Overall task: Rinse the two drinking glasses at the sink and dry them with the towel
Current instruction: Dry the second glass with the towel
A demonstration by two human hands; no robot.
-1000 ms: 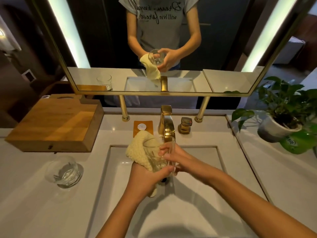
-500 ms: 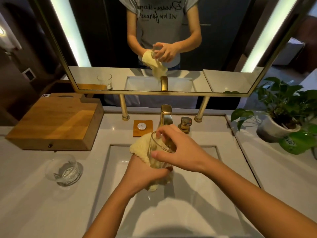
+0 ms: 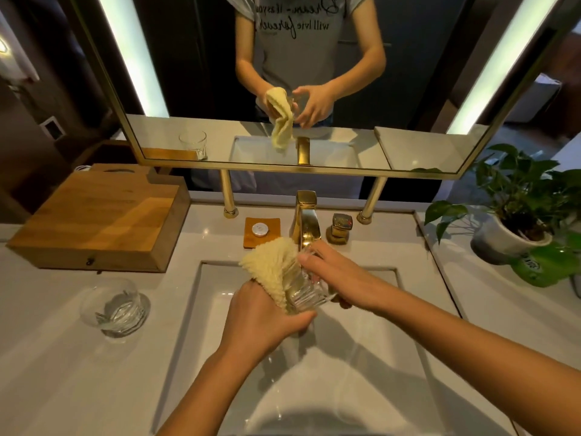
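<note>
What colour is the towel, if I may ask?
Pale yellow towel, clearest in the head view.

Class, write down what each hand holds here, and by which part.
The left hand grips the towel, bunched against the side of the glass; the right hand holds that glass by its rim end.

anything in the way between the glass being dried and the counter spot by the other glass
Nothing visible does. The held glass is over the sink, the towel against it; the counter between the sink's left rim and the second glass shows nothing on it. The wooden box sits farther back.
</note>
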